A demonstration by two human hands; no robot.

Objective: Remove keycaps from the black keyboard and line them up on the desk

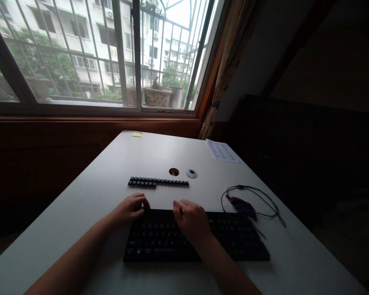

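A black keyboard [172,255] lies on the white desk in front of me, with its lettered keys showing in the lower rows. My left hand [133,208] is at its upper left corner, fingers curled and thumb bent around the edge. Over the keyboard's upper middle, my right hand [191,219] is closed like a fist. A small shiny bit shows at its fingers; whether it is a ring or a held piece I cannot tell. Beyond both hands, loose black keycaps [160,180] stand in two lines, the nearer line shorter. My right hand and forearm hide part of the keys.
Right of the keyboard lie a looped black cable [266,194] and a dark purple cloth-like item [243,207]. A cable hole [174,172] and its round grey cover [191,173] are farther back. Printed paper [223,150] and a yellow note [137,134] lie near the far edge.
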